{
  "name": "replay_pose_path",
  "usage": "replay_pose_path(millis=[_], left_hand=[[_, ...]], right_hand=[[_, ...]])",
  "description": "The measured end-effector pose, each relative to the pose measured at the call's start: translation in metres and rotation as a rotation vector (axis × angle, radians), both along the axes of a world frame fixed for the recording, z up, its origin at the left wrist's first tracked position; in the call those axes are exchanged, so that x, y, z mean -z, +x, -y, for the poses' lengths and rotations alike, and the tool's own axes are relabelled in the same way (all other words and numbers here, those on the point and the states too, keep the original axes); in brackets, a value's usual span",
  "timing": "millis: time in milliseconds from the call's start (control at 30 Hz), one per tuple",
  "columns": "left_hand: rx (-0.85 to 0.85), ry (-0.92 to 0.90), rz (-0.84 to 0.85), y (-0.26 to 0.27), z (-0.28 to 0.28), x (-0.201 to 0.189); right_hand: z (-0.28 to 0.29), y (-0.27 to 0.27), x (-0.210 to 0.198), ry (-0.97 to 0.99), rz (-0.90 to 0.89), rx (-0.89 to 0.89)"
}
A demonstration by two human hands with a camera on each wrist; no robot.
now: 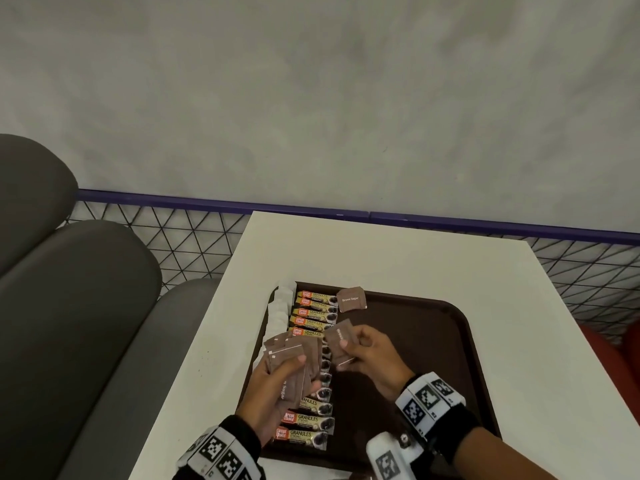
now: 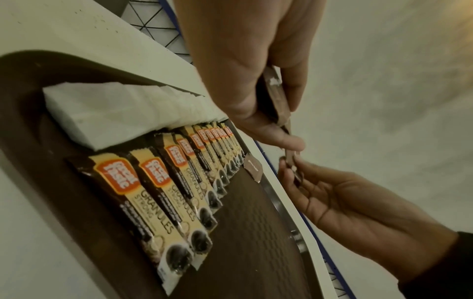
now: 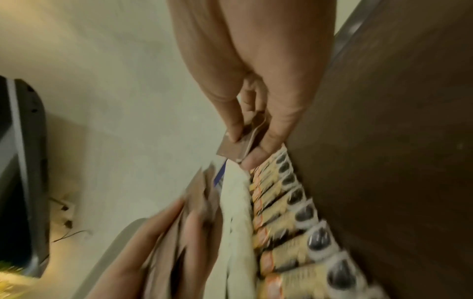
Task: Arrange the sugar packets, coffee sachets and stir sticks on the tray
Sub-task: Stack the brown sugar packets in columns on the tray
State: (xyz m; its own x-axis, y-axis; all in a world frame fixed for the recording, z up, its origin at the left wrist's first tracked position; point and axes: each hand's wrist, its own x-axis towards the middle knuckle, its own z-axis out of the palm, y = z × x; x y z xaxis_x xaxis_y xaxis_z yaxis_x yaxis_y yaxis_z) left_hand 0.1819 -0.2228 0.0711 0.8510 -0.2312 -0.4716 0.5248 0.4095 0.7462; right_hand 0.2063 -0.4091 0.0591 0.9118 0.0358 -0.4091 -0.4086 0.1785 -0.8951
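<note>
A dark brown tray (image 1: pixel 433 341) lies on the white table. A row of several coffee sachets (image 1: pixel 313 313) runs down its left side, with white sugar packets (image 1: pixel 278 313) lined up beside them at the tray's left edge. One brown sugar packet (image 1: pixel 352 299) lies flat at the tray's far end. My left hand (image 1: pixel 294 372) holds a fanned stack of brown sugar packets (image 1: pixel 291 355) above the sachets. My right hand (image 1: pixel 349 351) pinches a couple of brown packets (image 1: pixel 337 339) just to the right of it. The right wrist view shows that pinch (image 3: pixel 235 149) between thumb and fingers.
The tray's right half (image 2: pixel 256 242) is bare. The white table (image 1: pixel 381 258) has open surface beyond the tray and to its right. Grey padded seats (image 1: pixel 86 306) stand to the left. A wire mesh fence with a purple rail (image 1: pixel 207 204) runs behind the table.
</note>
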Motion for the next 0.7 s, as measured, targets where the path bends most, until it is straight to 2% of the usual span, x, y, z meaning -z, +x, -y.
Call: replay_pose_path(millis=[100,233,300,500,700], left_hand=[[-0.018,0.001,-0.013,0.003,-0.008,0.004],[-0.029,0.035,-0.033,0.005,-0.022,0.011],[-0.028,0.029,-0.039,0.005,-0.029,0.014],[-0.048,0.066,-0.027,0.006,-0.044,0.018],[-0.039,0.102,-0.024,0.008,-0.045,0.016]], right_hand=[[0.021,0.025,0.003,-0.227,0.019,0.010],[0.034,0.057,0.001,-0.669,0.131,-0.119],[0.037,0.071,0.004,-0.830,0.172,-0.193],[0.041,0.099,0.032,-0.991,0.093,-0.205],[0.039,0.104,0.043,-1.107,0.133,-0.209]])
